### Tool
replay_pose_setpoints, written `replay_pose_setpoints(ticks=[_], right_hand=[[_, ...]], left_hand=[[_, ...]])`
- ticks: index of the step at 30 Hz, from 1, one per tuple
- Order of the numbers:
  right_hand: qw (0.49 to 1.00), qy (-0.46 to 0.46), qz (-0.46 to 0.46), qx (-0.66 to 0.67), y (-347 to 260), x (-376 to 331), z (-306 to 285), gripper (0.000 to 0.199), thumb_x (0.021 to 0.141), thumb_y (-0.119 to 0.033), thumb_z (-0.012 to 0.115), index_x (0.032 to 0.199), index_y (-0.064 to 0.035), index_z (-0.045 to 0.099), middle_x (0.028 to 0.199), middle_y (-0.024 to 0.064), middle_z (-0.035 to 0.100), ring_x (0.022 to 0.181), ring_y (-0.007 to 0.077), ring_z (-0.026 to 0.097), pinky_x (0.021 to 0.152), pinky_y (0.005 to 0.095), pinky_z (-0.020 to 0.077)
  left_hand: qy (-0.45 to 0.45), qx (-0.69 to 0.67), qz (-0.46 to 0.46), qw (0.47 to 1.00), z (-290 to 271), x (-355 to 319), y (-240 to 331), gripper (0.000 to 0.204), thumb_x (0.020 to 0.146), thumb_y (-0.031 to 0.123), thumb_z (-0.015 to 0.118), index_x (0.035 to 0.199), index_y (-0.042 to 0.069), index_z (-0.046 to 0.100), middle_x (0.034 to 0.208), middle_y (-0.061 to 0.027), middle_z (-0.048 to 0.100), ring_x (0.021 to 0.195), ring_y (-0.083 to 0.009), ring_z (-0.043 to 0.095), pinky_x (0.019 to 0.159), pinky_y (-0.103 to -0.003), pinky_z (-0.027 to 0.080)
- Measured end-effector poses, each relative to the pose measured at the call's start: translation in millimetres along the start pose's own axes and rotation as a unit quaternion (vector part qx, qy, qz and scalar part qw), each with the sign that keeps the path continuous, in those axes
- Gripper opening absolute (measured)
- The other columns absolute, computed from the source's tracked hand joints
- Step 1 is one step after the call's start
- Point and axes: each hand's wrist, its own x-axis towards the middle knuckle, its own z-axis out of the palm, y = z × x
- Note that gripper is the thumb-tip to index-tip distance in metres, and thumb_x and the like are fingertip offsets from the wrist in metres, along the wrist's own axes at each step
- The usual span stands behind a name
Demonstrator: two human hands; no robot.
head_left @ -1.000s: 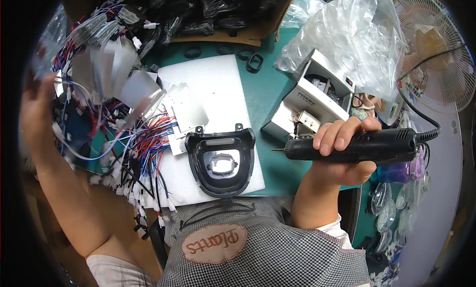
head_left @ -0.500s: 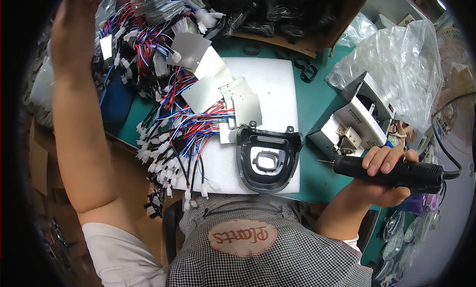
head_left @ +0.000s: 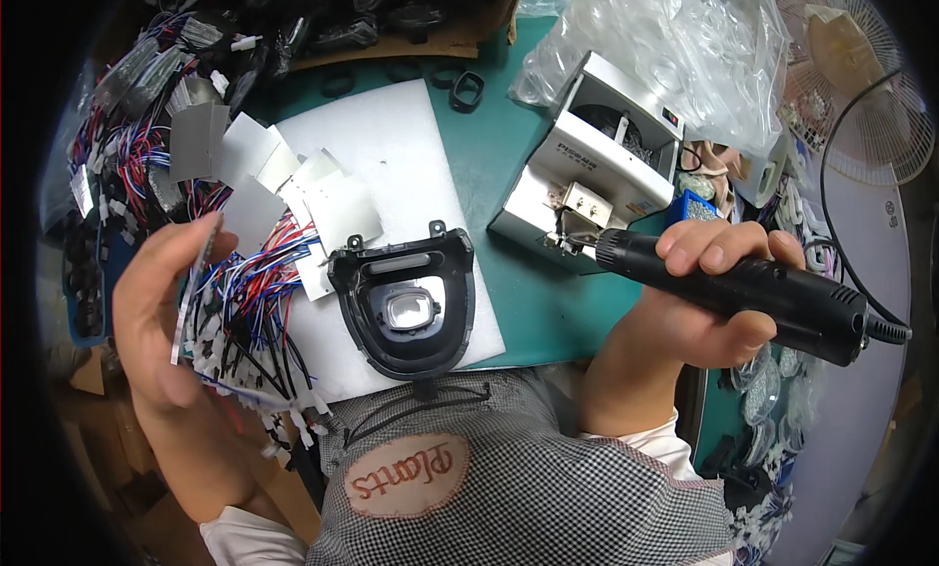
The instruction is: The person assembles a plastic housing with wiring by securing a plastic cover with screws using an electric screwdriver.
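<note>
My left hand [head_left: 156,316] grips a thin, flat, clear-looking panel [head_left: 194,297] by its edges, seen almost edge-on, left of the wire bundle. A black electric screwdriver [head_left: 812,307] lies in my right hand [head_left: 680,321], fingers wrapped round its body. Its nose points at the metal pick-up block [head_left: 585,206] on the front of a white screw feeder [head_left: 548,165]; whether the bit touches a screw cannot be made out. Between my hands, a black plastic housing [head_left: 377,331] with a framed clear window rests on a white foam sheet [head_left: 465,321].
Flat silvery plates [head_left: 337,209] with red, blue and white wires [head_left: 259,292] overlap the foam's left side. A cardboard box [head_left: 430,45] of black bagged parts stands behind. Black rings [head_left: 467,92], plastic bags [head_left: 665,57] and a fan [head_left: 851,77] are farther back. A cable trails from the screwdriver.
My left hand has come back from the far left pile and now holds the thin panel. The screwdriver's tip has reached the feeder's front. The whole view has swung to the right.
</note>
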Motion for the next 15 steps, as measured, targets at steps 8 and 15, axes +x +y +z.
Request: replay_pose_setpoints(ticks=[8, 15], right_hand=[[1.000, 0.006, 0.020, -0.003, 10, -2, 4, 0.071, 0.085, -0.055, 0.063, 0.127, -0.0030, 0.039, 0.079, 0.0107, 0.055, 0.057, 0.0200, 0.057, 0.055, 0.0342, 0.0509], [0.995, -0.035, 0.090, 0.028, 9, -3, 11, 0.068, 0.087, -0.056, 0.059, 0.127, -0.0026, 0.043, 0.079, 0.0095, 0.054, 0.057, 0.0189, 0.056, 0.053, 0.0334, 0.0490]], left_hand=[[-0.017, -0.020, 0.018, 0.999, 15, -14, -12, 0.125, 0.044, 0.092, 0.058, 0.122, -0.006, 0.057, 0.102, -0.0152, 0.062, 0.093, -0.0229, 0.060, 0.086, -0.034, 0.044], [0.016, -0.065, -0.022, 0.998, 33, -23, -12, 0.121, 0.040, 0.084, 0.069, 0.122, -0.004, 0.058, 0.105, -0.0151, 0.062, 0.096, -0.0231, 0.060, 0.088, -0.035, 0.044]])
